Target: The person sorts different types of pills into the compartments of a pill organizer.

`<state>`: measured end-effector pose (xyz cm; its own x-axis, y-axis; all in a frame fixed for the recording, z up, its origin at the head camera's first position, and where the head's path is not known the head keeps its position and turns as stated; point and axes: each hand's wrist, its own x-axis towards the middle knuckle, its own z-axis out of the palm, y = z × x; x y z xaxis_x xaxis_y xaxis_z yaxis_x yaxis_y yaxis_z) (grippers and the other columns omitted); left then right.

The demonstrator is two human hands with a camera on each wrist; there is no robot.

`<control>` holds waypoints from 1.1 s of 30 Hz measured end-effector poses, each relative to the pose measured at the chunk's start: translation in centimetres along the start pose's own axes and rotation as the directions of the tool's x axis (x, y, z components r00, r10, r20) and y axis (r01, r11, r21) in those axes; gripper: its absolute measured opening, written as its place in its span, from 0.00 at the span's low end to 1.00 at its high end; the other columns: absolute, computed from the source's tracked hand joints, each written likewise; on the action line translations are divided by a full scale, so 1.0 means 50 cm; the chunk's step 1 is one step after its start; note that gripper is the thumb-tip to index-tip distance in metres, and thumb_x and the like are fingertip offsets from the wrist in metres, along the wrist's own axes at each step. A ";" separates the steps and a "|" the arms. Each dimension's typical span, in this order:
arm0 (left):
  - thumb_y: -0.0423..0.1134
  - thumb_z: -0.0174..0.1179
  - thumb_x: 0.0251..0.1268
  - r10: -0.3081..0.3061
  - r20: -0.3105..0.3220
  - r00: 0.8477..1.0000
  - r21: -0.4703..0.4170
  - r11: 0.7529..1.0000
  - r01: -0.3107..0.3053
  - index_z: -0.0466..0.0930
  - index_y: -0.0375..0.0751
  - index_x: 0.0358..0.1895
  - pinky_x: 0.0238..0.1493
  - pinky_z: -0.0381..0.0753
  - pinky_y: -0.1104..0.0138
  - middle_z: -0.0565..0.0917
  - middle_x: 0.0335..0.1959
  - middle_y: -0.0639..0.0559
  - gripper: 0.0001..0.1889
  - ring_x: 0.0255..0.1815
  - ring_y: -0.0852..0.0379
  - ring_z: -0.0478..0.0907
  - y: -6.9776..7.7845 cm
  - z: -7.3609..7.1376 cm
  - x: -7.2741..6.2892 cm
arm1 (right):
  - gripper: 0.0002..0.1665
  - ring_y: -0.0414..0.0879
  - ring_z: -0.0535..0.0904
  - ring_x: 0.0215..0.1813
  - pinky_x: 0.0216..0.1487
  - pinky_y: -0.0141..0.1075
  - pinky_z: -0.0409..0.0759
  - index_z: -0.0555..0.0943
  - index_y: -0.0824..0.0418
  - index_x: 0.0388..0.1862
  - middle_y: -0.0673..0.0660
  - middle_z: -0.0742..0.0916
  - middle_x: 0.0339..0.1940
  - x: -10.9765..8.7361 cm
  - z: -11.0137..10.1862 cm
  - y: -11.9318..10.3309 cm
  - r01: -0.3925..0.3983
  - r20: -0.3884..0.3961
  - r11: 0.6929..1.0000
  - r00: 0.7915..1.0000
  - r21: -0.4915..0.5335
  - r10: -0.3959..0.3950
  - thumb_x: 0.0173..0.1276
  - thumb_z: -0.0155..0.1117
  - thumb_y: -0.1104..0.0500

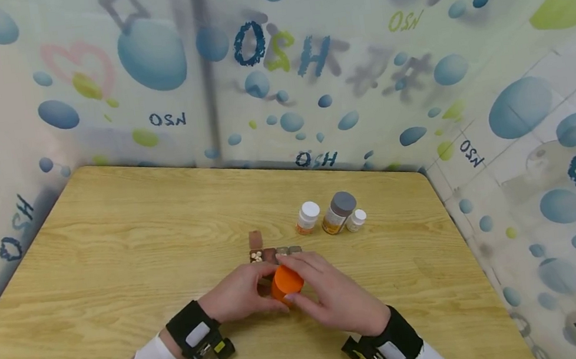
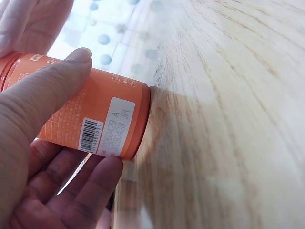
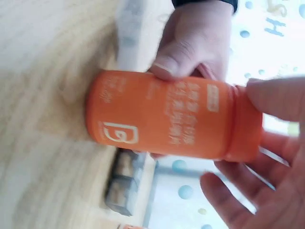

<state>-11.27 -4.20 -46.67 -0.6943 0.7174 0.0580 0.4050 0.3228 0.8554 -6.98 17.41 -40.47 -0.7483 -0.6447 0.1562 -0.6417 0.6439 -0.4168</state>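
Observation:
Centre front in the head view, an orange bottle (image 1: 286, 286) stands between both hands. My left hand (image 1: 238, 294) grips its body, thumb on one side and fingers on the other. The left wrist view shows a barcode label (image 2: 101, 131) low on the bottle, whose base is right at the tabletop. My right hand (image 1: 335, 292) holds the orange cap (image 3: 247, 125) at the top with thumb and fingers. Just behind the hands is a pill organizer (image 1: 270, 254), partly hidden by them. One lid (image 1: 255, 240) is flipped up, with whitish pills in the compartment below it.
Farther back to the right stand a white-capped bottle (image 1: 308, 217), a larger grey-capped bottle (image 1: 339, 212) and a small white bottle (image 1: 356, 220), close together. The wooden table (image 1: 129, 239) meets patterned walls at the back.

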 end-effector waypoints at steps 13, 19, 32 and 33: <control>0.58 0.67 0.43 -0.008 -0.002 1.000 0.031 0.999 0.008 0.70 0.68 0.52 0.46 0.74 0.69 0.76 0.46 0.71 0.28 0.42 0.66 0.74 0.000 -0.001 0.002 | 0.40 0.34 0.57 0.63 0.60 0.32 0.65 0.52 0.40 0.71 0.40 0.62 0.66 -0.003 -0.005 0.001 0.006 0.015 0.998 1.000 -0.064 -0.005 0.63 0.57 0.42; 0.62 0.65 0.42 -0.037 -0.002 0.999 0.031 0.999 0.037 0.72 0.67 0.51 0.41 0.74 0.69 0.77 0.44 0.70 0.27 0.40 0.66 0.74 -0.001 -0.002 0.000 | 0.36 0.32 0.63 0.54 0.54 0.29 0.70 0.66 0.44 0.62 0.40 0.69 0.54 0.004 0.007 -0.005 -0.057 -0.050 0.995 0.997 -0.086 0.053 0.57 0.59 0.35; 0.57 0.68 0.42 -0.045 0.015 0.999 0.006 0.999 0.045 0.70 0.68 0.53 0.45 0.74 0.70 0.76 0.46 0.71 0.29 0.41 0.65 0.74 0.003 -0.004 -0.001 | 0.35 0.34 0.60 0.62 0.59 0.33 0.67 0.54 0.43 0.70 0.40 0.65 0.64 -0.003 -0.007 -0.007 -0.016 0.044 0.999 0.999 -0.037 0.018 0.67 0.52 0.42; 0.57 0.68 0.42 -0.049 0.015 0.999 0.007 0.999 0.048 0.70 0.68 0.53 0.45 0.74 0.70 0.76 0.46 0.71 0.29 0.41 0.65 0.74 0.003 -0.004 -0.001 | 0.34 0.34 0.60 0.62 0.59 0.33 0.67 0.56 0.45 0.70 0.40 0.65 0.64 -0.002 -0.006 -0.008 -0.016 0.041 0.999 0.999 -0.040 0.017 0.67 0.52 0.43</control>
<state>-11.28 -4.31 -46.45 -0.7044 0.7097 0.0089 0.3750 0.3615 0.8536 -6.69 17.35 -40.07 -0.7517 -0.6499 0.1122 -0.6361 0.6697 -0.3833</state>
